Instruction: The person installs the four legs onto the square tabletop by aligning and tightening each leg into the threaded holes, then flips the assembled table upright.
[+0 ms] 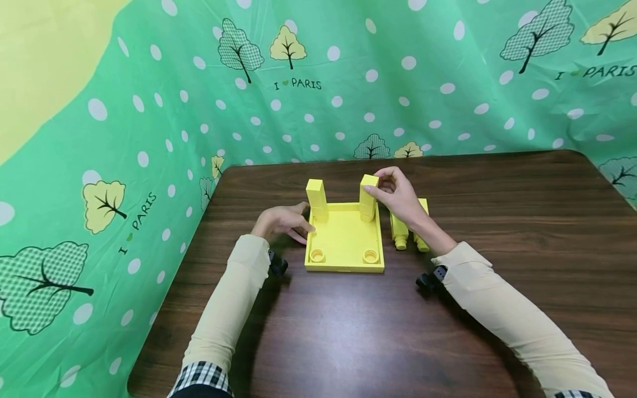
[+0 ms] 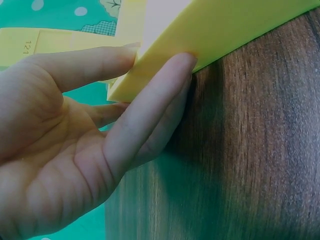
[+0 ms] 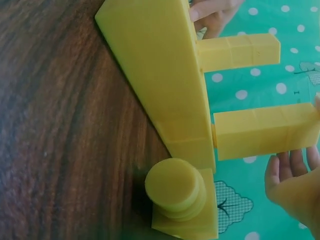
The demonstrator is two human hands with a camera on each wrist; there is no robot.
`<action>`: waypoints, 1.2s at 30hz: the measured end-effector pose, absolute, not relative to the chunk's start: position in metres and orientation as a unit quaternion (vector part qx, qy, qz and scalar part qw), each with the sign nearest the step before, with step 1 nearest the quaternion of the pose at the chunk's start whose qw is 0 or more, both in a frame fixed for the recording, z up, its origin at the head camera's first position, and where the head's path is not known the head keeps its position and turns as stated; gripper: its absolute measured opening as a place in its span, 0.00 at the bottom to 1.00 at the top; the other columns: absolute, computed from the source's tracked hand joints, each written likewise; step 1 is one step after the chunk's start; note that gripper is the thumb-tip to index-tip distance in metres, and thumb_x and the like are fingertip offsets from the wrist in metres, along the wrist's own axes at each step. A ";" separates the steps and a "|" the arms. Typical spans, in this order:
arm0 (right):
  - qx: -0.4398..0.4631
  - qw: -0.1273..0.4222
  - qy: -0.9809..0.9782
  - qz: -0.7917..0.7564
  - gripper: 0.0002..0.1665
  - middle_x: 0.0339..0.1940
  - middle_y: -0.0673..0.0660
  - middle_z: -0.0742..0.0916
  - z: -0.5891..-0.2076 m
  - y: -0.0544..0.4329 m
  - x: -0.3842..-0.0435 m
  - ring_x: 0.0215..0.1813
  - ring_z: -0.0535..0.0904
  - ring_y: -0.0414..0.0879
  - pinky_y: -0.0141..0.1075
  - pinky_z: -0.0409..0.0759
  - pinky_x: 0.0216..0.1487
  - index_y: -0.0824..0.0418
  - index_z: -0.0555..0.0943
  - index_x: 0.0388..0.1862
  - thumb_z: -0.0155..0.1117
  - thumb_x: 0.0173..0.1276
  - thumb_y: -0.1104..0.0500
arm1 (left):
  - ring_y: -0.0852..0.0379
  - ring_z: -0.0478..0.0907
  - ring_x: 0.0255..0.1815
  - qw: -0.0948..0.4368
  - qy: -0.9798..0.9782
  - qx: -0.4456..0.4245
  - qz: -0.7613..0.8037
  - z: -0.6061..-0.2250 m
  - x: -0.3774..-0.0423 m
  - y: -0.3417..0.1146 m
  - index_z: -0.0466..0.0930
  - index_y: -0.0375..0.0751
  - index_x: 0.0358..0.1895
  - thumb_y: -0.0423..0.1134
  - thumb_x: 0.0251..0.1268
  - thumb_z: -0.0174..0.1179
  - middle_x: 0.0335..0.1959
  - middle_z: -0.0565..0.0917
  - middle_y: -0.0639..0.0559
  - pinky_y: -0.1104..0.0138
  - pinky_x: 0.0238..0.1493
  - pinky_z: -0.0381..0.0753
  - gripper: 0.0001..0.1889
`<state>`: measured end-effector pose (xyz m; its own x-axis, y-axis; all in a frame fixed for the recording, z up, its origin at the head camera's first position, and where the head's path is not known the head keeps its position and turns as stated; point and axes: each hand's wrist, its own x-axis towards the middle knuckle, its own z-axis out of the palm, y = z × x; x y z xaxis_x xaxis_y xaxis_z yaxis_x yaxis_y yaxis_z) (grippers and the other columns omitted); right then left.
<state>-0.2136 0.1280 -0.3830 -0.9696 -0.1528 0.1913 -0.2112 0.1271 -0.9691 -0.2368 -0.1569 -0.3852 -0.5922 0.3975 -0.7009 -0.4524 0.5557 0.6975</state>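
A square yellow tray-shaped board with a raised rim lies on the table, round sockets in its near corners. My left hand grips its left rim, thumb at the edge and other fingers against the outer side, as the left wrist view shows. At the far right corner my right hand pinches the top of an upright yellow square leg. In the right wrist view a narrow neck shows between that leg and the board. Another yellow leg stands upright at the far left corner.
Two more yellow legs, one nearer the board and one partly behind the right wrist, lie right of the board with round ends toward me. The dark wooden table meets a green printed cloth at the back and left.
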 end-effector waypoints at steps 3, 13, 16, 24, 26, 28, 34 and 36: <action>0.142 0.025 -0.746 0.651 0.24 0.53 0.56 0.74 -0.383 0.129 -0.214 0.53 0.70 0.43 0.25 0.72 0.51 0.65 0.69 0.59 0.59 0.71 0.54 | 0.49 0.79 0.43 0.451 0.758 -0.017 0.471 -0.385 -0.237 -0.157 0.28 0.55 0.77 0.30 0.65 0.58 0.52 0.74 0.38 0.57 0.49 0.85 0.51; 0.171 -0.017 -0.728 0.664 0.24 0.67 0.60 0.72 -0.377 0.131 -0.217 0.66 0.66 0.44 0.40 0.66 0.66 0.62 0.70 0.66 0.51 0.75 0.57 | 0.49 0.79 0.43 0.452 0.759 -0.010 0.469 -0.384 -0.236 -0.157 0.27 0.54 0.77 0.30 0.66 0.58 0.52 0.73 0.38 0.57 0.49 0.85 0.51; 0.173 -0.042 -0.707 0.685 0.24 0.68 0.61 0.73 -0.376 0.131 -0.218 0.66 0.69 0.42 0.41 0.66 0.69 0.61 0.71 0.67 0.51 0.75 0.57 | 0.49 0.79 0.43 0.452 0.759 -0.011 0.469 -0.383 -0.236 -0.157 0.27 0.54 0.77 0.30 0.66 0.58 0.52 0.74 0.37 0.57 0.49 0.85 0.50; 0.194 -0.062 -0.656 0.727 0.22 0.61 0.64 0.76 -0.374 0.130 -0.219 0.55 0.76 0.40 0.27 0.77 0.56 0.69 0.69 0.64 0.49 0.74 0.62 | 0.48 0.80 0.42 0.453 0.755 -0.017 0.473 -0.384 -0.237 -0.157 0.27 0.55 0.77 0.29 0.65 0.58 0.49 0.76 0.37 0.58 0.49 0.85 0.51; 0.191 -0.066 -0.656 0.727 0.22 0.60 0.60 0.75 -0.374 0.130 -0.220 0.55 0.75 0.40 0.27 0.76 0.56 0.69 0.69 0.64 0.49 0.74 0.63 | 0.48 0.80 0.42 0.453 0.756 -0.018 0.473 -0.384 -0.237 -0.156 0.26 0.55 0.77 0.29 0.65 0.59 0.49 0.76 0.37 0.58 0.49 0.85 0.52; 0.188 -0.069 -0.660 0.724 0.22 0.60 0.56 0.74 -0.374 0.130 -0.220 0.56 0.74 0.40 0.26 0.74 0.58 0.68 0.69 0.64 0.49 0.75 0.63 | 0.48 0.80 0.42 0.452 0.756 -0.018 0.472 -0.384 -0.237 -0.156 0.26 0.55 0.77 0.29 0.65 0.59 0.49 0.76 0.37 0.58 0.49 0.85 0.52; 0.172 -0.046 -0.679 0.713 0.22 0.58 0.54 0.74 -0.376 0.129 -0.220 0.54 0.73 0.39 0.24 0.75 0.54 0.69 0.67 0.63 0.53 0.73 0.62 | 0.48 0.80 0.42 0.452 0.756 -0.019 0.474 -0.385 -0.237 -0.156 0.27 0.55 0.77 0.29 0.65 0.58 0.49 0.77 0.37 0.58 0.48 0.85 0.51; 0.167 -0.037 -0.681 0.712 0.22 0.54 0.53 0.75 -0.377 0.128 -0.220 0.52 0.73 0.40 0.25 0.76 0.51 0.69 0.68 0.61 0.55 0.72 0.62 | 0.48 0.80 0.42 0.452 0.756 -0.018 0.473 -0.386 -0.237 -0.157 0.28 0.55 0.77 0.29 0.65 0.58 0.48 0.77 0.37 0.58 0.48 0.85 0.51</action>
<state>-0.2197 0.1285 -0.3766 -0.9418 -0.2792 0.1871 -0.1747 -0.0688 -0.9822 -0.2371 -0.1568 -0.3856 -0.5901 0.4001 -0.7013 -0.4550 0.5527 0.6982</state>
